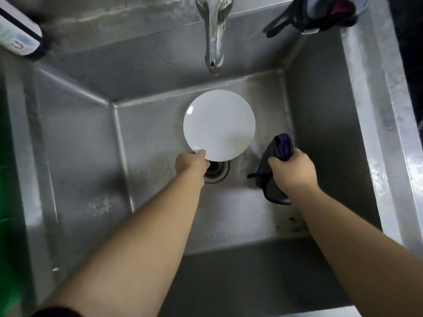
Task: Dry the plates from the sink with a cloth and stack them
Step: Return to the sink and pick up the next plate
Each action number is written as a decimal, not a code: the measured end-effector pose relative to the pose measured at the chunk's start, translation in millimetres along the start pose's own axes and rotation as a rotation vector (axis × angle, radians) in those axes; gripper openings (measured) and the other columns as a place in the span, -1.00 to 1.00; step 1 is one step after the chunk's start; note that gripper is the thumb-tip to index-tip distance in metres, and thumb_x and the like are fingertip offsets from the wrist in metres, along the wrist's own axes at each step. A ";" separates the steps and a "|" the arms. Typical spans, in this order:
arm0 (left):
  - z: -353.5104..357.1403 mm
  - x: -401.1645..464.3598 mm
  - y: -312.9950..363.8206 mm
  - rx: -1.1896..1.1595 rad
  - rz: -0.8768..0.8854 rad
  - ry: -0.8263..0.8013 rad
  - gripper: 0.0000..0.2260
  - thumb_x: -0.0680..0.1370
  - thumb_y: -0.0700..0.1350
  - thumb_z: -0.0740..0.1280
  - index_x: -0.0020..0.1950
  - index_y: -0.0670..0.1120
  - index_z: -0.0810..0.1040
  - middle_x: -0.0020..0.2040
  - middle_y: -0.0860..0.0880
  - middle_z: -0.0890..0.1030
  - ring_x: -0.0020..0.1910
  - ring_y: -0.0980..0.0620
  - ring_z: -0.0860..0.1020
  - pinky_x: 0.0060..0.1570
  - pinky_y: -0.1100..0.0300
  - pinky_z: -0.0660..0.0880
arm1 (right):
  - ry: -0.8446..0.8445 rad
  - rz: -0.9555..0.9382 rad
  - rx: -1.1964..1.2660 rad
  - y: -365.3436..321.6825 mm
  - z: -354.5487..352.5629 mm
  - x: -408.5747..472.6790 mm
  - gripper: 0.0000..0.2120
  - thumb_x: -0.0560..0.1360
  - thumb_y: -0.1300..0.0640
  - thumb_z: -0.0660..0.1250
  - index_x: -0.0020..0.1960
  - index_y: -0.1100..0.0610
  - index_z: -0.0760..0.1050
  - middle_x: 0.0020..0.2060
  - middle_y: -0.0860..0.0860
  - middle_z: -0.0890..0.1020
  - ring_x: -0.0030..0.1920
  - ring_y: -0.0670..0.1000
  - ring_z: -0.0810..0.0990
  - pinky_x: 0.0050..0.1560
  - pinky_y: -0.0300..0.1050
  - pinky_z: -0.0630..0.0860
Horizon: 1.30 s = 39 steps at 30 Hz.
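Observation:
A round white plate is held above the bottom of the steel sink, below the tap. My left hand pinches its near rim, thumb on top, just over the drain. To the right of the plate, my right hand grips a bunched dark grey and purple cloth, part of which hangs down below the fist. Cloth and plate are apart. No other plate shows in the sink.
A chrome tap juts out over the sink's back wall. A white bottle lies on the back left ledge, and dark straps with a bag on the back right corner. Something green borders the left edge.

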<state>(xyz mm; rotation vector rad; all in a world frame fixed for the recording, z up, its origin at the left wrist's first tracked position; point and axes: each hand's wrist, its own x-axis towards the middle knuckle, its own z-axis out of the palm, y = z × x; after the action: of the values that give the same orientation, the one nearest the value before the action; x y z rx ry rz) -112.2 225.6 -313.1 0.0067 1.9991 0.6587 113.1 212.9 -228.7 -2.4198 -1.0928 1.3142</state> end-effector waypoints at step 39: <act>-61.1 -51.7 26.8 -0.392 -0.046 -0.324 -0.79 0.57 -0.37 0.31 0.16 -0.20 0.61 0.01 -0.09 0.77 -0.04 -0.02 0.76 -0.12 0.06 0.70 | 0.013 0.139 -0.034 16.8 -29.6 -53.0 -0.92 0.55 0.08 0.38 -0.04 0.05 0.49 -0.22 0.05 0.62 -0.24 0.05 0.60 -0.36 -0.13 0.42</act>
<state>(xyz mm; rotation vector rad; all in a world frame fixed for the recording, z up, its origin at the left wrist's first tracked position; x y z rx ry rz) -143.1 207.0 -236.7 -0.1579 1.5325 0.9458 127.0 170.3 -184.5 -2.5666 -0.9663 1.3284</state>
